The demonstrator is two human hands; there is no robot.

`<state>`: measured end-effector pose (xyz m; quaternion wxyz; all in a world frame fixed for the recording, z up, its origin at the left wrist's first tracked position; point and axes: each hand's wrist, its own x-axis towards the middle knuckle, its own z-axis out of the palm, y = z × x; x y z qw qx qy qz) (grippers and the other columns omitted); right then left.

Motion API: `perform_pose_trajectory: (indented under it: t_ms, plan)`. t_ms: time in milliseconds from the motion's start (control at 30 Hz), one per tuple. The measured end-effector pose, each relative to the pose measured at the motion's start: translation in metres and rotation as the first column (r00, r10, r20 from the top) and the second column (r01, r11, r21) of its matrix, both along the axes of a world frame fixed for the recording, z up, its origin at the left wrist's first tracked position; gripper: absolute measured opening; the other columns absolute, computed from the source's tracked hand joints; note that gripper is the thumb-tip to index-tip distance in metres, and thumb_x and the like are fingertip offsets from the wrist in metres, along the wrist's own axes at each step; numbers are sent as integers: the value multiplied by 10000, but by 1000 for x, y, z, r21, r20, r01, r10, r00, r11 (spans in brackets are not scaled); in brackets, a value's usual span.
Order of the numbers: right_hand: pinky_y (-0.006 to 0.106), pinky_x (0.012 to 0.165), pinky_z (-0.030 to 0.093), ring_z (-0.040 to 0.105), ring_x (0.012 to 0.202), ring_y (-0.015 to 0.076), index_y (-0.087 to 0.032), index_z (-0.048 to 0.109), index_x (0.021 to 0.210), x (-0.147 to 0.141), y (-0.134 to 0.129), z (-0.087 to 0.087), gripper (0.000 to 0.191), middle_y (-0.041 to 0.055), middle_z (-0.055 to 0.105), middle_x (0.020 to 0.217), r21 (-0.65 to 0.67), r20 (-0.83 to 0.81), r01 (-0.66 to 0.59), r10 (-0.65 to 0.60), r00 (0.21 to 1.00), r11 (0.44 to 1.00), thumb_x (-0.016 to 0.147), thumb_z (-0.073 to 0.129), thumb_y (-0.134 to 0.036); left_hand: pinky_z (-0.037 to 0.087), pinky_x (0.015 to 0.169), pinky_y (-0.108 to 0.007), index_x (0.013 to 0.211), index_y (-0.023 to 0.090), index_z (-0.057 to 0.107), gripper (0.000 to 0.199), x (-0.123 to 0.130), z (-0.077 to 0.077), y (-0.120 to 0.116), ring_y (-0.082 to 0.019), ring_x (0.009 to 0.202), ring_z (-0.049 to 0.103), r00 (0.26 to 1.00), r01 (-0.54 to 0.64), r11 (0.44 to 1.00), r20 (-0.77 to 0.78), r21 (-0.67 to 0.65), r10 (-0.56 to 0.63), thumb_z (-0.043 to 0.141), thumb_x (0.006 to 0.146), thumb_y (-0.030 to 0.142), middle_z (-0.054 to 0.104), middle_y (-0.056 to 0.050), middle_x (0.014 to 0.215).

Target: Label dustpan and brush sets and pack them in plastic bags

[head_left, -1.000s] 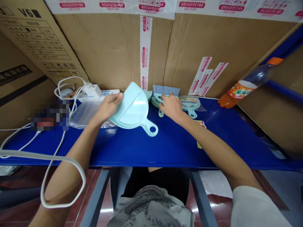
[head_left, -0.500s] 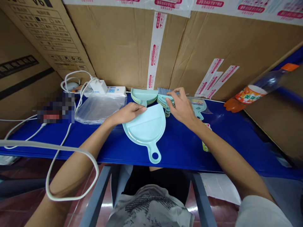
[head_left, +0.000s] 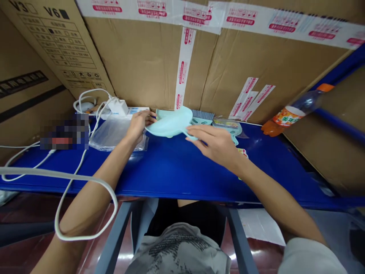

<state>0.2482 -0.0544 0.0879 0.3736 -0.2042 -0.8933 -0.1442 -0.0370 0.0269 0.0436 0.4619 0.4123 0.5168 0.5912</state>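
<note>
A pale turquoise dustpan (head_left: 172, 123) is held tilted above the back of the blue table, its handle pointing right. My right hand (head_left: 215, 142) pinches that handle, with fingers closed round it. My left hand (head_left: 139, 123) is at the pan's left side, its fingers apart; whether the fingertips touch the pan is unclear. Behind the held dustpan, the stacked dustpans (head_left: 164, 114) are mostly hidden. To their right, brushes with grey bristles (head_left: 203, 115) stand against the cardboard.
Clear plastic bags (head_left: 110, 131) lie at the left, by a white power strip (head_left: 138, 110) and looping white cables (head_left: 85, 238). A bagged turquoise piece (head_left: 234, 128) lies right of the brushes. An orange drink bottle (head_left: 289, 115) leans at the far right. Cardboard (head_left: 137, 57) rises behind the table.
The dustpan has been lifted back and turned so its handle points right. My right hand has come onto the handle. My left hand has moved left and its fingers have spread from their grip.
</note>
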Motion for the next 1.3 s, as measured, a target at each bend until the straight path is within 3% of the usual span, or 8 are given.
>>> perform_pose_trajectory:
  t_ms: [133,233,367,633,800,1000,1133,1300]
  plan:
    - [361,931,626,788,1007,230,-167,801,1129,-25,53,-5,245,110,827,1126,-123,-72,121,-131,989,985,1128,590,-292,515,514,-208,907,188,613,111,3,-6,8,-150,640,637,973,-223,971,75,89,216,527,843,159,632,-15,760]
    - [367,946,570,759,1043,254,-148,801,1152,-51,78,-9,268,138,807,1161,-261,112,303,-283,953,917,1134,563,-270,563,570,-223,971,199,611,260,12,-18,8,-165,760,663,984,-180,975,5,127,181,581,729,107,638,-13,869]
    - [358,912,511,743,1086,280,-99,770,1272,-83,87,-10,338,179,775,1248,-293,392,496,-370,842,818,1153,490,-246,625,695,-271,1038,199,599,442,23,-34,7,-209,957,691,988,-57,991,-138,120,74,577,622,52,657,-43,993]
    - [429,920,524,706,1183,358,-86,802,1252,-95,77,-28,550,209,776,1263,-247,446,473,-334,831,846,1174,422,-475,694,818,-370,1110,208,575,568,26,-42,7,-242,1106,684,998,-64,995,-10,75,65,543,568,40,650,-89,1174]
    - [423,954,540,632,1279,335,-90,778,1300,-91,72,-33,459,202,753,1351,-298,454,454,-294,841,840,1163,473,-404,704,835,-403,1121,204,586,604,28,-40,5,-288,1217,657,998,-66,996,-9,58,67,529,543,36,636,-119,1237]
    - [445,1045,553,528,1441,353,-151,797,1347,-85,62,-42,438,210,615,1568,-361,357,480,-357,863,800,1155,488,-395,718,807,-419,1088,205,599,525,33,-35,-1,-244,1071,665,998,-59,997,-14,44,59,566,592,35,614,-99,1201]
    - [433,1146,506,630,1373,314,-168,781,1398,-82,55,-44,448,238,552,1616,-430,335,473,-351,874,769,1164,444,-349,720,791,-420,1108,210,615,476,35,-31,-4,-236,1031,660,998,-50,999,-32,18,50,589,657,59,593,-96,1201]
    - [395,1070,543,722,1203,268,-182,806,1314,-84,54,-43,430,211,616,1539,-503,319,438,-311,895,745,1152,420,-280,712,782,-403,1095,226,614,369,36,-29,-7,-261,1056,692,998,-38,999,-50,10,38,627,746,106,627,-96,1181]
